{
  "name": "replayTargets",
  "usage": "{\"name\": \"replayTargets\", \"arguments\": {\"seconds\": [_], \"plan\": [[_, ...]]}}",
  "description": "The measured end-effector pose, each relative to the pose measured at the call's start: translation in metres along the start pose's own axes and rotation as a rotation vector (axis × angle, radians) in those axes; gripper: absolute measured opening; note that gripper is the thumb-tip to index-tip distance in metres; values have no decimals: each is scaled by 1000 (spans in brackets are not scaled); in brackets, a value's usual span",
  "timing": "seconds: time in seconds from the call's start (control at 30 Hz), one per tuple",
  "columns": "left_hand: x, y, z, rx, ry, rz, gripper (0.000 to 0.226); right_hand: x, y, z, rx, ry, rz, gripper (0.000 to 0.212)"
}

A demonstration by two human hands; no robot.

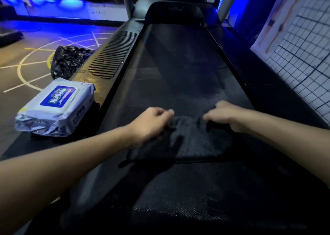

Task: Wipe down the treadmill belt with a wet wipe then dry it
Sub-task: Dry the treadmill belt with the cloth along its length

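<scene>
Your left hand (pixel 153 122) and right hand (pixel 226 116), fingers curled, pinch the far edge of the dark cloth (pixel 196 143) lying across the treadmill belt (pixel 178 65); soft, light and floppy, it likely drags best held at those corners.

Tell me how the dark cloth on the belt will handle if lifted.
Likely floppy: the dark cloth bunches between the left hand and right hand. Probably light, lying thin and flat. Its fuzzy pile may drag on the treadmill belt.
</scene>
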State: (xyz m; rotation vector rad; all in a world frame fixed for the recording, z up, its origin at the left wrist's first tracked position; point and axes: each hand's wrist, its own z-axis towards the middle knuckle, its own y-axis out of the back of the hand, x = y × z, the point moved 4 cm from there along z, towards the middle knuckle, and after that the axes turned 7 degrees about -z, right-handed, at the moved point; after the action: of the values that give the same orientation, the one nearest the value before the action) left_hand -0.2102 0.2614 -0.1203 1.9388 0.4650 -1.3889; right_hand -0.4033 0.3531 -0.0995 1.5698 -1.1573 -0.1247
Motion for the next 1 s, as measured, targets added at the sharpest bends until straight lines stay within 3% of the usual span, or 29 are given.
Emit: {"name": "replayTargets", "arguments": {"seconds": [0.07, 0.1, 0.17, 0.3, 0.43, 0.5, 0.6, 0.67, 0.73, 0.8, 0.87, 0.93, 1.0], "plan": [[-7, -12, -3, 112, 339, -539, 59, 39, -8, -14, 106, 92, 187, 17], [-7, -10, -5, 155, 410, -662, 63, 58, -13, -24, 238, 115, 342, 17], [4, 6, -8, 120, 382, -682, 55, 82, -18, -38, 440, 116, 578, 21], [47, 42, -13, -269, 256, -242, 22, 73, -38, -27, 273, 131, 229, 7], [49, 50, -11, -353, 107, 156, 55, 52, -70, -16, 157, 74, 68, 20], [51, 52, -17, -389, 150, 363, 66, 51, -74, -14, 127, 49, 61, 33], [58, 52, -24, -342, 327, 531, 84, 48, -78, -7, 200, -6, 216, 32], [61, 56, -23, -331, 402, 328, 96, 48, -80, -1, 189, 32, 289, 42], [65, 64, -20, -386, 407, 97, 99, 57, -80, -3, 172, 172, 212, 56], [73, 68, -14, -379, 406, 6, 103, 70, -78, -8, 176, 275, 186, 66], [66, 66, -17, -336, 403, -104, 98, 85, -72, -9, 185, 339, 369, 48], [55, 69, -13, -260, 398, -335, 77, 105, -60, -10, 185, 387, 567, 29], [33, 80, -2, -107, 366, -573, 63, 130, -46, -7, 194, 423, 726, 30]]}}
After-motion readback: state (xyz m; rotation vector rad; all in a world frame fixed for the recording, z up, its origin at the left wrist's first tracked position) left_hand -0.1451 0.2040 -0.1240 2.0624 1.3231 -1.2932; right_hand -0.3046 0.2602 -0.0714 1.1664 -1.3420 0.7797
